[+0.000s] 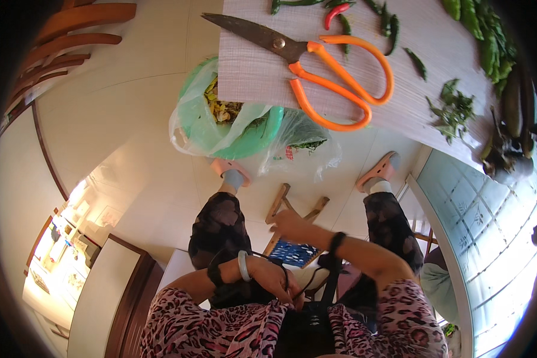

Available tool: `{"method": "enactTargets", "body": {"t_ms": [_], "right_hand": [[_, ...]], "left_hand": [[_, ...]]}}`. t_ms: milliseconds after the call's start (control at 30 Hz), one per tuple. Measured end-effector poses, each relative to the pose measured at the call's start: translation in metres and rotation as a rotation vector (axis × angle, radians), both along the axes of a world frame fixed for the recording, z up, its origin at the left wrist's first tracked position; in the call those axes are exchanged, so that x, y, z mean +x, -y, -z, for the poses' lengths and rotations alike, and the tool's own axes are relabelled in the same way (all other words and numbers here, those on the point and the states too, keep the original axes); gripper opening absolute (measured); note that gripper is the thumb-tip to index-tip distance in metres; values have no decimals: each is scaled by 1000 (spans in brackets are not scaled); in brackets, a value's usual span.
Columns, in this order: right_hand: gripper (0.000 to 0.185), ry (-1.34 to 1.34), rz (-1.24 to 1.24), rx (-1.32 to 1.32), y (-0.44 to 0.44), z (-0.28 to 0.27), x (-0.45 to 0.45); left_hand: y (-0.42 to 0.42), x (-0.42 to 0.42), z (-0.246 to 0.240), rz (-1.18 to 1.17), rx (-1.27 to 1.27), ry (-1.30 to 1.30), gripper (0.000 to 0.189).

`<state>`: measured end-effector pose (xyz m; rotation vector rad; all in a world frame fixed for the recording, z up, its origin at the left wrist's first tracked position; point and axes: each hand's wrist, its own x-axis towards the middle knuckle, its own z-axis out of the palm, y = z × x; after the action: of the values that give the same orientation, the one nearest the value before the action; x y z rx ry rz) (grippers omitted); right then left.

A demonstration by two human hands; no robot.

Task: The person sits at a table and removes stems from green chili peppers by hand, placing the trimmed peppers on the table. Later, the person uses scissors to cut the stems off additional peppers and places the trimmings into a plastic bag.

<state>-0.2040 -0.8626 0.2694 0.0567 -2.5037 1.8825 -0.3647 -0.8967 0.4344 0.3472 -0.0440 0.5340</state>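
Note:
My left hand (273, 278), with a pale bangle at its wrist, is in front of my chest by a black strap pack (308, 329). Thin black cords run past its fingers; whether they pinch one is unclear. Blurred by motion, my right hand (293, 227) is in front of a wooden folding stool (275, 203) with a blue patterned seat (295, 253). Its fingers look curled, and nothing shows in them. Large scissors with orange handles (340, 83) appear across the near edge of the tabletop (255, 76), away from both hands.
Green chillies (394, 33) and a red one (338, 15) lie on the table, with leafy herbs (454, 109) and eggplants (512, 116) at right. A green basin (255, 138), lined with a bag of scraps, stands below the corner beside a clear bag (304, 134). Wooden chair slats (85, 20) are upper left.

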Motion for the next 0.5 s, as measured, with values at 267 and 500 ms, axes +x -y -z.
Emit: {"method": "enactTargets", "body": {"t_ms": [267, 500], "right_hand": [[11, 614, -806, 327, 134, 66, 33], [37, 926, -210, 59, -26, 14, 109]], "left_hand": [[-34, -12, 55, 85, 219, -4, 28], [-38, -32, 57, 100, 147, 17, 30]]}}
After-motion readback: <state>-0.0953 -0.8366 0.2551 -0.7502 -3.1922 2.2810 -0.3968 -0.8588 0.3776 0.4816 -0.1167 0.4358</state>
